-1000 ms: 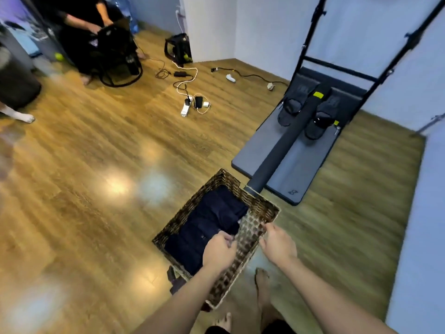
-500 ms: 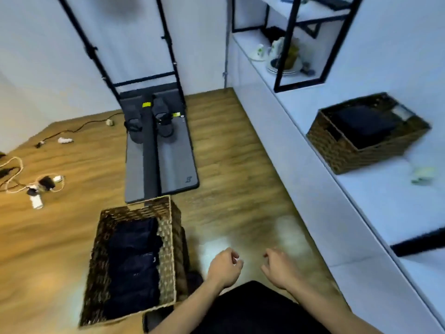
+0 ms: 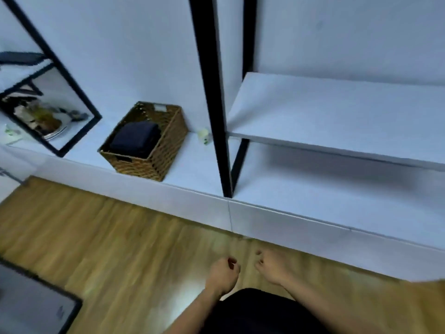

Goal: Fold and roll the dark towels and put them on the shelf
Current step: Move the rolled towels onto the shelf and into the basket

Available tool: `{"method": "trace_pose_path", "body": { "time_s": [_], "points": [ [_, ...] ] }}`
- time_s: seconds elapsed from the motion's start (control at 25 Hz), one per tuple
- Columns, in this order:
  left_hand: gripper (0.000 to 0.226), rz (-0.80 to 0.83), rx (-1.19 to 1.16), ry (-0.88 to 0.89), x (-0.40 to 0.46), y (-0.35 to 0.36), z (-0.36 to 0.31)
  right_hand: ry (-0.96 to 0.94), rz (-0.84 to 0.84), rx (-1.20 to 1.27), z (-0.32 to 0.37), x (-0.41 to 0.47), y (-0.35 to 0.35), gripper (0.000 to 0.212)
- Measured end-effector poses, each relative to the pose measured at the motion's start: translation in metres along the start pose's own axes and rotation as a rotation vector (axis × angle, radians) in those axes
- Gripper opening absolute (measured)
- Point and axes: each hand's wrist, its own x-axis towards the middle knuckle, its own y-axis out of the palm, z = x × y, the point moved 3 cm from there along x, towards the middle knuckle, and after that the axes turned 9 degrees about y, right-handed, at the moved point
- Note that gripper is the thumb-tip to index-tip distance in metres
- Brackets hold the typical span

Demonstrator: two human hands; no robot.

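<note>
bare forearms, black garment (image 3: 260,312) below

The basket (image 3: 154,150) is golden-brown with a tight woven pattern, and the folded towel (image 3: 134,139) inside it is dark navy. The shelf (image 3: 337,116) board is plain white, as is the counter (image 3: 197,174) beneath it; the frame post (image 3: 212,92) is black. The floor (image 3: 120,249) shows warm brown wood grain in long planks. A grey mat (image 3: 31,307) with a black edge lies at the lower left.
</note>
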Motion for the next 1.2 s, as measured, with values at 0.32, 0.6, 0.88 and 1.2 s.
{"method": "trace_pose_path", "body": {
  "time_s": [0.32, 0.6, 0.88, 1.2],
  "points": [
    [0.023, 0.305, 0.236, 0.384, 0.044, 0.060, -0.108, 0.433, -0.185, 0.320, -0.111, -0.045, -0.018, 0.036],
    [0.011, 0.490, 0.318, 0.691, 0.040, 0.088, -0.185, 0.721, -0.367, 0.574, -0.144, -0.086, -0.023, 0.040],
    [0.017, 0.383, 0.159, 0.974, 0.022, 0.092, -0.344, 0.740, -0.763, 0.505, -0.195, -0.132, -0.156, 0.033],
    [0.018, 0.185, -0.123, 1.127, 0.012, 0.113, -0.558, 0.622, -1.102, 0.336, -0.304, -0.167, -0.358, 0.033]
  ]
}}
